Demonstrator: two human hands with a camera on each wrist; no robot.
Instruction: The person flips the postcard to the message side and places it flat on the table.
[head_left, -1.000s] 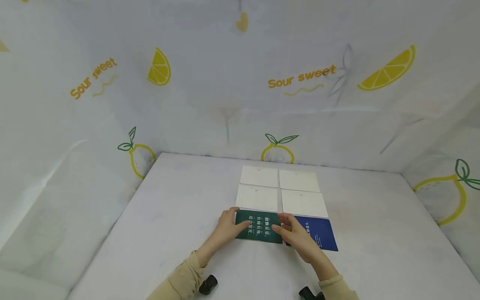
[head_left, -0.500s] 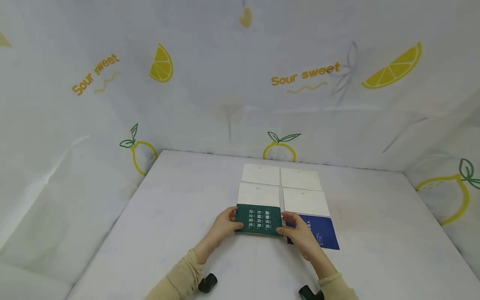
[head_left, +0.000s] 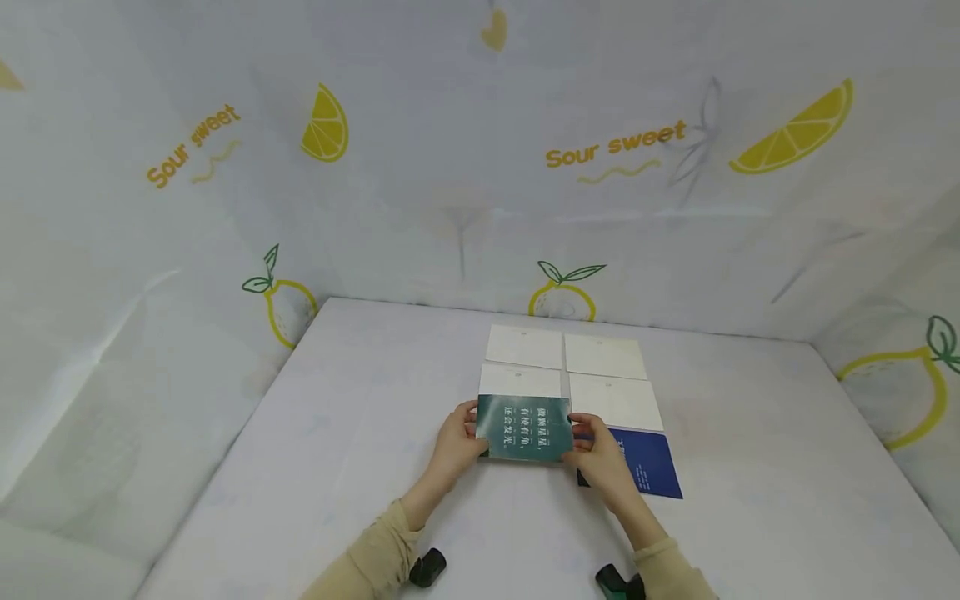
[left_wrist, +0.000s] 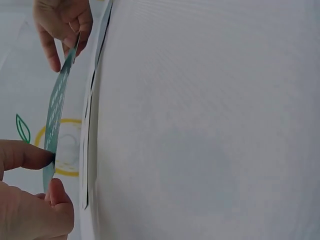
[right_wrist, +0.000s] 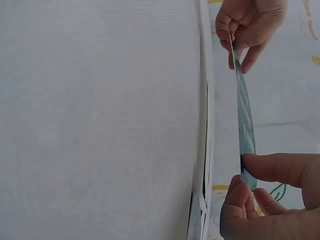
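A green card (head_left: 525,428) printed with white Chinese characters is held level between both hands, raised off the table. My left hand (head_left: 455,446) pinches its left end between thumb and fingers, and my right hand (head_left: 600,458) pinches its right end the same way. Both wrist views show the card edge-on, with a gap between the green card (left_wrist: 56,110) and the table. Under the right hand lies a blue card (head_left: 651,463) with white print, its left part hidden by that hand.
Several white cards lie in two columns behind the hands, such as a white card (head_left: 604,357) at the back right. The green card overlaps the nearer left white card (head_left: 517,379). A white table (head_left: 360,400) meets lemon-printed sheeting (head_left: 420,250) at its back and sides.
The green card has come up off the table, away from its place left of the blue card, and now covers part of a white card. Both hands have risen with it.
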